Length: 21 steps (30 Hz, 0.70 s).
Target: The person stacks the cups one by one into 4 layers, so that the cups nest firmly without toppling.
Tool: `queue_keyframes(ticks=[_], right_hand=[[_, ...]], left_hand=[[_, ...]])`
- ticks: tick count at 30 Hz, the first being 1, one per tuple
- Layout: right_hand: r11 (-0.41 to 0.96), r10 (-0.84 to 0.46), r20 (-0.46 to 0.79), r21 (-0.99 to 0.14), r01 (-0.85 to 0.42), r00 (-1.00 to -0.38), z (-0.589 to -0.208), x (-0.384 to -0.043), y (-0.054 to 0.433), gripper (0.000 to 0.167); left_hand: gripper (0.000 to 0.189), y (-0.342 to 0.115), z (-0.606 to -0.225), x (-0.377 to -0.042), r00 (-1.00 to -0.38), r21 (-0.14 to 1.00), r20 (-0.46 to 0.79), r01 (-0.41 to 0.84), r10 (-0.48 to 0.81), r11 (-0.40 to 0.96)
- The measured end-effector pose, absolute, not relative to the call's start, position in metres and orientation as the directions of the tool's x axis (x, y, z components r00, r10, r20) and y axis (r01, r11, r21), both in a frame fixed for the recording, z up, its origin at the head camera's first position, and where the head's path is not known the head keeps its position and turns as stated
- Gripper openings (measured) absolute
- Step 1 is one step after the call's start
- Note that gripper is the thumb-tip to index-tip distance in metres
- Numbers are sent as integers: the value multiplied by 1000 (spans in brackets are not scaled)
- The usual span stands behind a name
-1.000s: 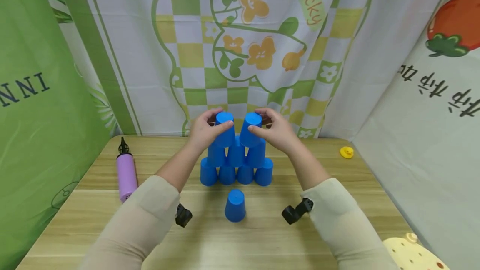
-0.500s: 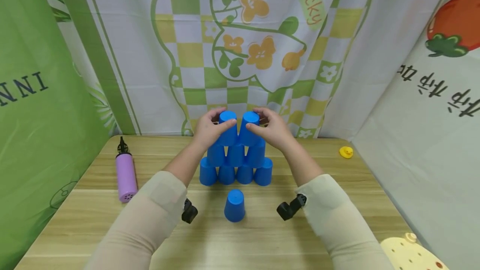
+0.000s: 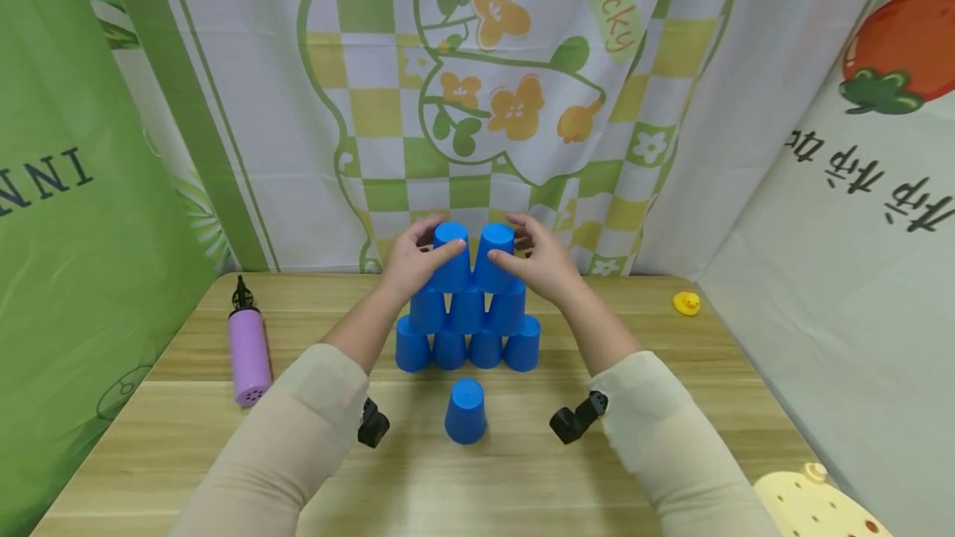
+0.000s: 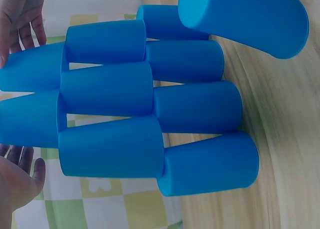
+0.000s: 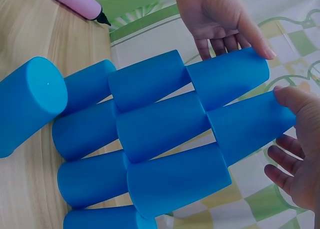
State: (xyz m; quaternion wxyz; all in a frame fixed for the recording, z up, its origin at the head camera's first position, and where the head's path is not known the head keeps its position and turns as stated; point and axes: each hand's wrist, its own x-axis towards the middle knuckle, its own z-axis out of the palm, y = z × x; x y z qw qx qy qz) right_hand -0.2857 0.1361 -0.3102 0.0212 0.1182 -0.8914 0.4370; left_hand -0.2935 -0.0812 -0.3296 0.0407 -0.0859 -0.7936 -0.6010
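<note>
Blue cups stand upside down in a pyramid: several form the bottom row (image 3: 449, 346), three the middle row (image 3: 467, 311), two the top. My left hand (image 3: 406, 262) holds the top left cup (image 3: 452, 265), thumb across its front and fingers behind. On the top right cup (image 3: 493, 266) my right hand (image 3: 550, 266) has its thumb in front; the right wrist view shows the thumb tip near the cup's upper end and several fingers (image 5: 282, 161) spread beside it. Both top cups sit on the middle row. One single cup (image 3: 466, 413) stands in front of the pyramid.
A purple hand pump (image 3: 249, 355) lies at the table's left. A yellow toy duck (image 3: 686, 303) sits near the back right corner, and a pale yellow spotted object (image 3: 809, 504) is at lower right. A patterned curtain (image 3: 522, 147) hangs behind the wooden table (image 3: 597, 487).
Over the second, both hands have come closer together, bringing the two top cups inward above the middle row. In the last half second the hands and cups have hardly moved.
</note>
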Motion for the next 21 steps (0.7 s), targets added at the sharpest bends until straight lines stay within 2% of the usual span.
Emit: queue_keyframes(ticks=[6, 21], right_hand=[[564, -185, 154, -792, -234, -970, -308, -279, 139, 73], [470, -192, 242, -828, -306, -951, -321, -253, 145, 66]], left_hand=[[67, -92, -332, -290, -986, 961, 144, 160, 84, 227], [62, -129, -365, -281, -988, 955, 146, 153, 46, 253]])
